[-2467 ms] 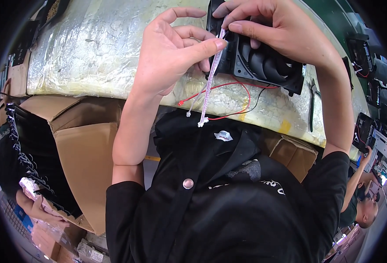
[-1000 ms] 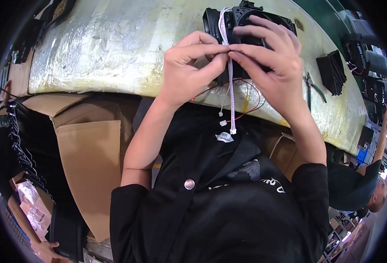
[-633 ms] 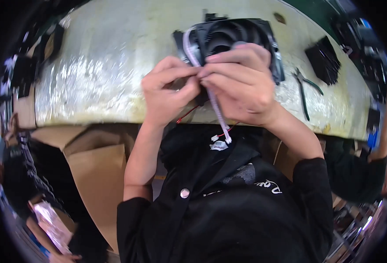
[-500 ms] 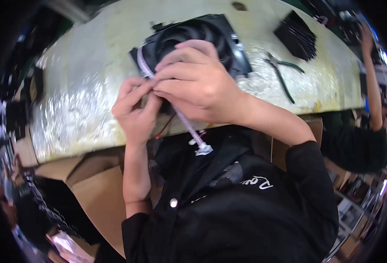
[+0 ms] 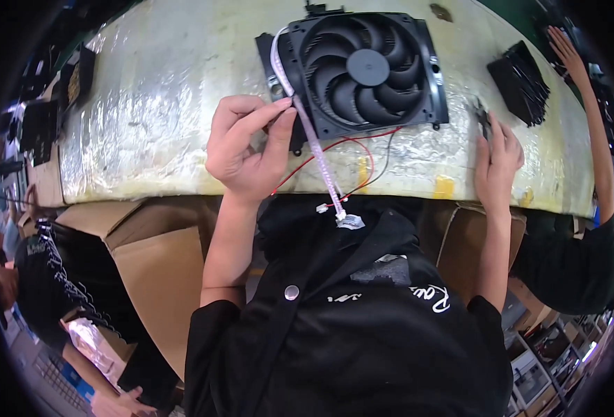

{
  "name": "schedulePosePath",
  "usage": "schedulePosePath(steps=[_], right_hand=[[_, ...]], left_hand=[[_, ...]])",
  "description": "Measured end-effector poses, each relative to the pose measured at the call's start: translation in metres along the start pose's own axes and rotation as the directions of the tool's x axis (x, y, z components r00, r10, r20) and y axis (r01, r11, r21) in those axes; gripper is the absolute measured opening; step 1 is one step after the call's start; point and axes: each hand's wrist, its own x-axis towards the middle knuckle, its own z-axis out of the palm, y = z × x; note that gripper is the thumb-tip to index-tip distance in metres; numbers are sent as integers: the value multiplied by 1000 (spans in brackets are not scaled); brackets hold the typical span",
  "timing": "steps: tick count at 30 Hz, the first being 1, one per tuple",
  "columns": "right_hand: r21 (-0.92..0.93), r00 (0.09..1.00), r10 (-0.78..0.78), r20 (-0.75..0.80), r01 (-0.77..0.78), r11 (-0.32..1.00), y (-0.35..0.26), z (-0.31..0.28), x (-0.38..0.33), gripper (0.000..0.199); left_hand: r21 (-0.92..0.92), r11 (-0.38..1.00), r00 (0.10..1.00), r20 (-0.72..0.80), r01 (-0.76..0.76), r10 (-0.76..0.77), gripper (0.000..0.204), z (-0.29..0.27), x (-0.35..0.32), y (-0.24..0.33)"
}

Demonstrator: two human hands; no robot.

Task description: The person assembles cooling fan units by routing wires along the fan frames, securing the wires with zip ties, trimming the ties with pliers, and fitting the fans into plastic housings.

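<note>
Head view:
- Left hand: thumb and forefinger pinched together on the pale cable, along the left side of the black fan unit on the table.
- Right hand: half curled over the pliers, right of the fan unit; whether it grips them, I cannot tell.

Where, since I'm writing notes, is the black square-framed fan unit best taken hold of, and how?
Probably the right edge of the black outer frame, from the right: it looks straight and shows no wires. The black bladed rotor lies exposed, the flat white-and-purple cable runs along the left, and thin red and black wires trail nearside.
</note>
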Motion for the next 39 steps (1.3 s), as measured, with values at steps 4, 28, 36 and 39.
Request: schedulePosePath(steps=[4,28,36,39], right_hand=[[154,942,-41,-332,97,983,4,8,-2,41],[164,653,-715,251,699,696,-192,-117,130,37],[183,647,-665,373,651,737,-202,-124,136,41],[170,657,-626,420,621,765,-201,-130,135,43]], left_hand=[[-62,998,1000,-30,-1,-1,18,0,3,-2],[-236,957,980,-59,170,-188,11,-2,-3,-1],[-273,929,957,-78,248,-279,9,-4,-4,-1],[-287,928,960,-71,239,-270,9,1,0,-2]])
